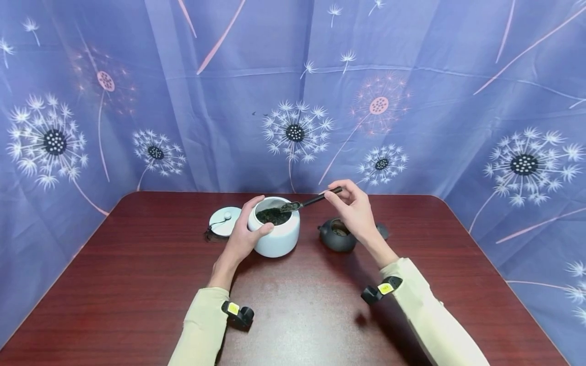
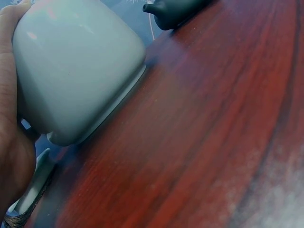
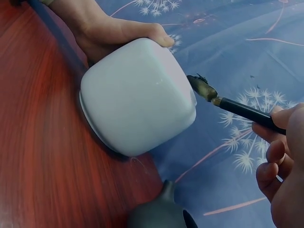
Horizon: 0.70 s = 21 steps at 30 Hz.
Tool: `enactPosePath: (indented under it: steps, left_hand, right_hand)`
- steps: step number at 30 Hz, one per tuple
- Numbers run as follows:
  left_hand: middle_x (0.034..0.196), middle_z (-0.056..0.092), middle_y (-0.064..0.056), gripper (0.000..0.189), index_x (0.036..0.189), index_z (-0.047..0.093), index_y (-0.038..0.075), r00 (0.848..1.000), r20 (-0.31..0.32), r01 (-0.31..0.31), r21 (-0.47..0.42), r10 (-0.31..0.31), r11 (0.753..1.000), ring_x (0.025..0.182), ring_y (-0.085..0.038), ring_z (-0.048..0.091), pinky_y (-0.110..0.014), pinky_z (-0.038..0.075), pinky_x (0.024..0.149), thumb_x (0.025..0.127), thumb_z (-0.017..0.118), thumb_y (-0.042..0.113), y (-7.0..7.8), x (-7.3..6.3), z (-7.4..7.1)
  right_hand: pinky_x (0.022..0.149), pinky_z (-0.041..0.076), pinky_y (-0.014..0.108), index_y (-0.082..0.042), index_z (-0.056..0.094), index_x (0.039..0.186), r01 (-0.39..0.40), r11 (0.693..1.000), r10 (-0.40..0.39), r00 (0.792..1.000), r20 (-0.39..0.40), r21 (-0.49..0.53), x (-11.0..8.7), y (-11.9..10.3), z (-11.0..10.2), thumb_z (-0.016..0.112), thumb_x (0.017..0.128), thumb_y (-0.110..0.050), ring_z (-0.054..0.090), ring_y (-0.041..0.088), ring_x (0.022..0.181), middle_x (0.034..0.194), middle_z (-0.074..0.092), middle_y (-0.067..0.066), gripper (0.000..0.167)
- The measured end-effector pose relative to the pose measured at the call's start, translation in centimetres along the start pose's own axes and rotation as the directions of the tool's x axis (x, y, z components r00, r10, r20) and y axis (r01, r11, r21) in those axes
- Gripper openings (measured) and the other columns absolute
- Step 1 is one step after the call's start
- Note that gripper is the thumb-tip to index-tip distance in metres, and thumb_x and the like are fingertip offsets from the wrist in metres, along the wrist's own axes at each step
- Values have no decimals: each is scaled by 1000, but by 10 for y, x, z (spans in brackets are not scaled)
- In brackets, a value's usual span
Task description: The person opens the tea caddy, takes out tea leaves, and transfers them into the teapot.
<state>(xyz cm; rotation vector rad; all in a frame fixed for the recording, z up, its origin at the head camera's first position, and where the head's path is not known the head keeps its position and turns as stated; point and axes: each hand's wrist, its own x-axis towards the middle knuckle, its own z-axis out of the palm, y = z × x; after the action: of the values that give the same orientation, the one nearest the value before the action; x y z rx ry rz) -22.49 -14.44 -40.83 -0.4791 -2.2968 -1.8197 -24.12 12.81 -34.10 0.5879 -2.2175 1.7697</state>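
My left hand (image 1: 242, 233) holds a white ceramic tea jar (image 1: 276, 245) from its left side, fingers on the far side and thumb at the near rim. Dark loose tea leaves (image 1: 273, 217) show inside the mouth of the jar. Between thumb and fingers, my right hand (image 1: 356, 212) pinches the black handle of a tea scoop (image 3: 247, 112). The scoop's bowl, with dark leaves in it, is over the jar's right rim. Below my right hand stands a black teapot (image 1: 336, 241), uncovered, its spout toward the jar; the wrist hides part of it.
Left of the jar lies its white lid (image 1: 223, 222), with a knob and a dark cord. A dark piece (image 1: 382, 231) shows to the right of my right wrist, partly hidden. Patterned blue cloth (image 1: 220, 127) hangs behind the reddish-brown table (image 1: 137, 284).
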Motion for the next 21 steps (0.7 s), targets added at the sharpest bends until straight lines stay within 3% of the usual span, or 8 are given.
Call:
enactPosePath:
  steps: [6, 10, 17, 21]
  left_hand:
    - [157, 33, -18, 74, 151, 36, 3, 1000, 1, -5, -7, 5, 1000, 145, -40, 30, -56, 24, 117, 86, 67, 14, 0, 0, 1]
    - [157, 33, -18, 73, 151, 37, 5, 1000, 0, -14, -10, 14, 1000, 145, -42, 30, -56, 25, 117, 86, 68, 16, -1, 0, 0]
    - [157, 34, -18, 73, 151, 37, 4, 1000, -2, -22, -5, 22, 1000, 144, -38, 32, -55, 26, 117, 86, 68, 17, -2, 0, 0]
    - [157, 34, -19, 74, 151, 37, 2, 1000, -6, -24, -8, 24, 1000, 143, -36, 34, -54, 26, 116, 85, 68, 16, -2, 0, 1]
  right_hand:
    - [61, 44, 18, 0, 62, 112, 1, 1000, -2, 1000, -26, -19, -2, 3, -7, 66, 94, -6, 61, 0, 65, 80, 70, -17, 20]
    - [74, 50, 19, -1, 62, 113, 9, 1000, -10, 999, -42, -13, 0, 18, -15, 67, 93, -7, 68, 1, 74, 82, 71, -16, 21]
    - [77, 50, 19, -8, 64, 111, 9, 999, -11, 997, -75, -31, 1, 34, -24, 70, 93, -15, 69, 3, 77, 84, 73, -16, 20]
    - [78, 51, 19, -6, 64, 111, 25, 999, -28, 995, -93, -42, -2, 35, -27, 70, 93, -16, 70, 5, 77, 88, 75, -6, 22]
